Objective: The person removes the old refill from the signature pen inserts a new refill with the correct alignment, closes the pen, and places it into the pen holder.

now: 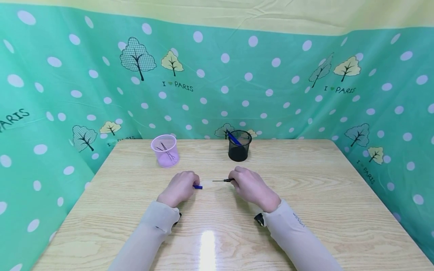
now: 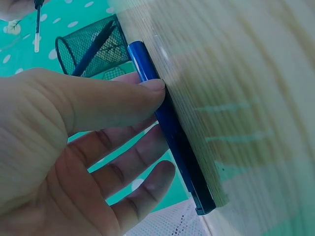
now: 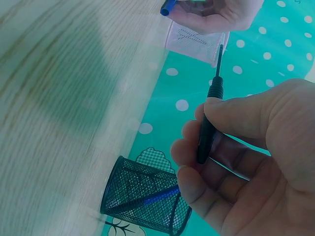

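My left hand (image 1: 181, 187) pinches a blue pen barrel (image 2: 170, 123) between thumb and forefinger, with the other fingers loosely bent behind it. The barrel is held just above the table or touching it; I cannot tell which. Across from it, my right hand (image 1: 252, 185) grips a black, ribbed pen front section (image 3: 209, 128) between thumb and fingers. A thin dark refill (image 3: 219, 61) with a pale end sticks out of that section and points left toward the barrel. A gap separates the two pieces.
Behind the left hand stands a pink mesh pen cup (image 1: 167, 160) holding a few thin dark sticks. A black mesh pen cup (image 1: 238, 154), with a blue pen (image 1: 233, 138) leaning in it, stands behind the right hand. A green dotted curtain (image 1: 217, 82) surrounds the wooden table (image 1: 305, 180).
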`<state>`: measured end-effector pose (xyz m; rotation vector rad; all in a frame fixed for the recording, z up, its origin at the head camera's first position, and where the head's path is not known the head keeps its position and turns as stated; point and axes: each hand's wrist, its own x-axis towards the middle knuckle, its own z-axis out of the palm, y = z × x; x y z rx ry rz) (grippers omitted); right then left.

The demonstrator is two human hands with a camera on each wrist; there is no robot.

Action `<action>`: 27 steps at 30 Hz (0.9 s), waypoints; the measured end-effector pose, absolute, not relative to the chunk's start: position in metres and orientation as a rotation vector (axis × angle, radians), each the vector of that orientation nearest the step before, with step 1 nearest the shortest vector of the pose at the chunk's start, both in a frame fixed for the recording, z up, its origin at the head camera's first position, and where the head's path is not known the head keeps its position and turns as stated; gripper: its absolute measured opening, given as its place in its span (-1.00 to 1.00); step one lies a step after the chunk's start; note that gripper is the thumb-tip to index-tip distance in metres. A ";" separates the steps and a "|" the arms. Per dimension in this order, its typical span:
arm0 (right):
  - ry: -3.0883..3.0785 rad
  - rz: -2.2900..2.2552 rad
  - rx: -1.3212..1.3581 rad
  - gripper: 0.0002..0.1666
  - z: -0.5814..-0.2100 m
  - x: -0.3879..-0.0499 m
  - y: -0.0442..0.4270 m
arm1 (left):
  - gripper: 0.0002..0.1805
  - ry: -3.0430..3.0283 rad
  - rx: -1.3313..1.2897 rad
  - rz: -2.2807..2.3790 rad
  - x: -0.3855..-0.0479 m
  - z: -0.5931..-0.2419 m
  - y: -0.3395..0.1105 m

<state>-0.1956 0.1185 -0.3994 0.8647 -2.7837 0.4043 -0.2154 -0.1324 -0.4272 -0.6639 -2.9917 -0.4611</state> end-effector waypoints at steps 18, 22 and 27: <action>-2.795 0.385 0.857 -0.92 -0.401 -0.196 0.118 | -0.71 -2.983 -0.662 -0.800 -0.215 -0.418 -0.126; -2.798 0.382 0.853 -0.92 -0.401 -0.195 0.118 | -0.70 -2.967 -0.693 -0.915 -0.214 -0.416 -0.124; -2.808 0.372 0.849 -0.92 -0.402 -0.195 0.117 | -0.73 -2.926 -0.759 -1.025 -0.213 -0.414 -0.122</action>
